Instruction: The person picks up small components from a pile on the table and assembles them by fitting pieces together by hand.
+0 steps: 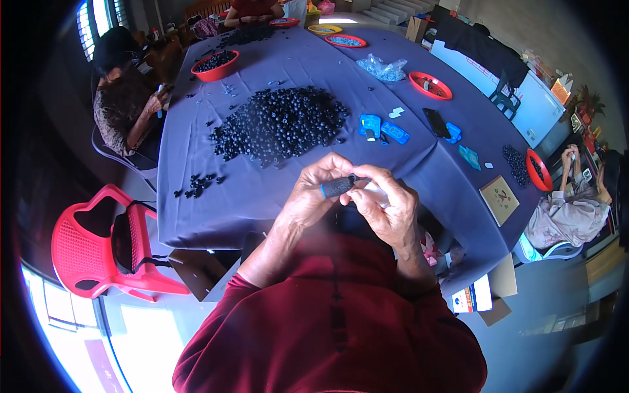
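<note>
Two bare hands are meeting close before the chest, fingertips nearly touching. The left hand (309,196) is wearing a dark sleeve (337,188) with a blue edge on what seems to be its thumb, probably as padding against hard edges. Its fingers are closing on a small dark piece (352,177) at the sleeve's tip – too small for its shape to be told. The right hand (398,208) is bringing its index finger and thumb in from the other side, apparently to steady the piece, while its bent fingers are curling round a pale object (376,190) whose kind is not clear.

Beyond the hands, a heap of black pieces (282,124) is lying on the cloth-covered surface (249,206), likely placed there for easy reach. A smaller cluster (196,186) is sitting apart near the left edge. To the right, blue flat items (394,132) and a phone (433,122) are resting clear of the heap. Farther out, a red basin (216,73) is containing more black pieces – its raised wall presumably keeping them together – and a seated co-worker (113,114) is holding a slim pale-blue item (160,98).
</note>
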`<state>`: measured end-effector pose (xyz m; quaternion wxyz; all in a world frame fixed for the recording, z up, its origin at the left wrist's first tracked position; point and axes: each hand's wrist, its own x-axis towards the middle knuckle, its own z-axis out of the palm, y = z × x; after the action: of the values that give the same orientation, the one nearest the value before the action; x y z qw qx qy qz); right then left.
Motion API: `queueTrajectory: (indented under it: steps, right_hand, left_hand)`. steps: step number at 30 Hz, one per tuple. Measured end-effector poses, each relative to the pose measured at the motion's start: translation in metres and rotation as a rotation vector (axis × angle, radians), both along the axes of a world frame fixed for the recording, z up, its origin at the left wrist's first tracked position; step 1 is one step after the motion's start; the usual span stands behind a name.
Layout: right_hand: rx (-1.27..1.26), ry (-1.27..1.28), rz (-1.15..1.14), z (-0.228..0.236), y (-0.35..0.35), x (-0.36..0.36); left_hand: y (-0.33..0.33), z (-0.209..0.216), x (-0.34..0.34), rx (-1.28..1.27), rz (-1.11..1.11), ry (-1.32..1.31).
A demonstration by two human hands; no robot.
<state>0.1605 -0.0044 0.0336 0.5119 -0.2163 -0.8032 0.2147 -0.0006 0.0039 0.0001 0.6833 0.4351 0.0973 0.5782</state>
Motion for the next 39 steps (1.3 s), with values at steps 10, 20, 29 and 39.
queueTrajectory:
  steps: [10,20,29,39]
  right_hand:
    - [-0.005,0.014,0.022,-0.002,0.001,0.002]
    - [-0.083,-0.002,-0.069,0.017,-0.011,0.007]
    - [-0.054,-0.087,-0.181,0.011,-0.006,0.013]
    - [-0.057,-0.113,-0.219,0.011,-0.009,0.009]
  left_hand:
    - [0.0,-0.003,0.001,-0.063,-0.256,-0.011]
    - [-0.005,0.001,0.004,-0.052,-0.196,-0.092]
    - [-0.004,0.002,0.002,0.036,-0.098,0.039]
    - [-0.006,0.006,0.004,0.037,-0.009,0.046]
